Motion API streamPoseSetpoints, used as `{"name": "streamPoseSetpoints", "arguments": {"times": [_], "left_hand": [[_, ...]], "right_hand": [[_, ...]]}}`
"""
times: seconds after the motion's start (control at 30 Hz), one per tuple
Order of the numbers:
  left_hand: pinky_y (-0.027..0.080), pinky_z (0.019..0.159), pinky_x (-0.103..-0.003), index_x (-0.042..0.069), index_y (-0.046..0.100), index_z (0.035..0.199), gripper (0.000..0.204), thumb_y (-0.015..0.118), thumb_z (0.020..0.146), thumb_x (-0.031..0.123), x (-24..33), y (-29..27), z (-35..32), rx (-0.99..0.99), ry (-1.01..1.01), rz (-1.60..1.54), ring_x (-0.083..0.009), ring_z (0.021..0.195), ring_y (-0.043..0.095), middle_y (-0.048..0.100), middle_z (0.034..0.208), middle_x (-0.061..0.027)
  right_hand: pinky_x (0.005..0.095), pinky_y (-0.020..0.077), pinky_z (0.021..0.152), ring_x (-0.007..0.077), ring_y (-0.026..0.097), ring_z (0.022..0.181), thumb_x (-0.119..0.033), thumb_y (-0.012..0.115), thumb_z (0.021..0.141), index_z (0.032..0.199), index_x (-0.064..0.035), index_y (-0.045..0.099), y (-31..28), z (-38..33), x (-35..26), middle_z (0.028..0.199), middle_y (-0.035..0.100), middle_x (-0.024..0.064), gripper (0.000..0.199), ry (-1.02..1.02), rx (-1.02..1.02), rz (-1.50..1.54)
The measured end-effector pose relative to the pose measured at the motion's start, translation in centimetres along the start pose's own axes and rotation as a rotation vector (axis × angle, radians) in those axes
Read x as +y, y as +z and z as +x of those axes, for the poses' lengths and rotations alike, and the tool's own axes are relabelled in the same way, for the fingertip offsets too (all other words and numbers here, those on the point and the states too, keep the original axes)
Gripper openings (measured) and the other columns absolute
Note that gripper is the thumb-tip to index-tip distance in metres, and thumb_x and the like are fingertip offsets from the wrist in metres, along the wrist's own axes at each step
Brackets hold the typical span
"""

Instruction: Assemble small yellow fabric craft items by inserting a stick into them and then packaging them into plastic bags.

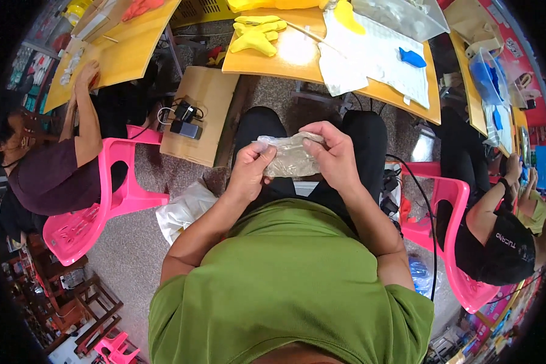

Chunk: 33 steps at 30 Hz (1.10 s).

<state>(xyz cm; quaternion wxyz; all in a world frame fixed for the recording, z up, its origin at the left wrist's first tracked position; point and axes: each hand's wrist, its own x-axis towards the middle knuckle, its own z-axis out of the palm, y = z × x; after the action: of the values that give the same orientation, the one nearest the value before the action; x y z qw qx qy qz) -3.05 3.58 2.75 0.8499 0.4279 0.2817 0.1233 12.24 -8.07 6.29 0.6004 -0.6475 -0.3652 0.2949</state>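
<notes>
Holding a clear plastic bag over the lap | left hand fingers pinched on its left end | right hand fingers clamped on its right end | wooden table ahead

Yellow gloves on wooden table, pink chair nearby.

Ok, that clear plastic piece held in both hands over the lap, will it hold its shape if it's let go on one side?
Probably not. The clear plastic piece looks thin and crumpled, sagging between the left hand and the right hand, so it would likely flop. It seems light for its size. Its glossy film may be slippery.
</notes>
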Motion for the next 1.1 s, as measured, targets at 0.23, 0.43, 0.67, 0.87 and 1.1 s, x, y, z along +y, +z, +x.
{"name": "streamPoseSetpoints", "arguments": {"times": [0.23,0.43,0.67,0.87,1.1], "left_hand": [[0.048,0.068,-0.028,0.004,0.053,0.113,0.032,0.063,0.084,0.012,-2.3,0.0,1.4,-0.291,-0.066,-0.361,-0.014,0.085,0.059,0.061,0.098,-0.0042],[0.046,0.065,-0.023,0.002,0.057,0.109,0.034,0.068,0.077,0.005,-1.5,1.2,1.0,-0.234,0.022,-0.258,-0.0107,0.079,0.059,0.063,0.093,-0.0025],[0.035,0.049,-0.017,0.005,0.062,0.102,0.025,0.069,0.078,0.007,-0.4,0.4,0.9,-0.126,0.01,-0.101,-0.0024,0.064,0.052,0.064,0.083,0.0027],[0.031,0.046,-0.016,0.006,0.062,0.098,0.019,0.068,0.08,0.011,0.2,0.8,0.5,-0.154,-0.012,-0.081,0.0005,0.057,0.046,0.062,0.079,0.0049],[0.041,0.052,-0.017,0.007,0.058,0.093,0.014,0.066,0.081,0.009,-1.0,0.2,1.2,-0.185,0.054,0.006,-0.0037,0.067,0.054,0.059,0.077,0.0032]], "right_hand": [[0.0204,0.0447,0.069,0.0054,0.055,0.078,0.005,0.056,0.081,0.093,0.0009,0.06,-0.4,0.9,-2.6,0.083,0.06,0.0006,0.014,0.093,-0.161,-0.162],[0.0248,0.0474,0.066,0.01,0.058,0.073,0.004,0.058,0.077,0.09,0.002,0.06,-0.5,0.3,-2.5,0.078,0.062,0.0064,0.013,0.131,-0.153,-0.164],[0.0225,0.0448,0.062,0.0077,0.054,0.07,-0.002,0.061,0.079,0.088,0.0005,0.059,-1.9,0.0,-1.3,0.075,0.059,0.0016,0.009,0.194,-0.101,-0.143],[0.0211,0.0424,0.061,0.0062,0.051,0.067,-0.005,0.063,0.08,0.096,-0.0004,0.057,-1.9,-0.4,0.7,0.072,0.056,0.0006,0.018,0.239,-0.195,0.107],[0.021,0.0419,0.054,0.0038,0.05,0.062,-0.008,0.061,0.083,0.089,-0.0007,0.059,-1.3,-0.3,1.8,0.072,0.057,-0.0015,0.01,0.245,-0.212,0.079]]}}
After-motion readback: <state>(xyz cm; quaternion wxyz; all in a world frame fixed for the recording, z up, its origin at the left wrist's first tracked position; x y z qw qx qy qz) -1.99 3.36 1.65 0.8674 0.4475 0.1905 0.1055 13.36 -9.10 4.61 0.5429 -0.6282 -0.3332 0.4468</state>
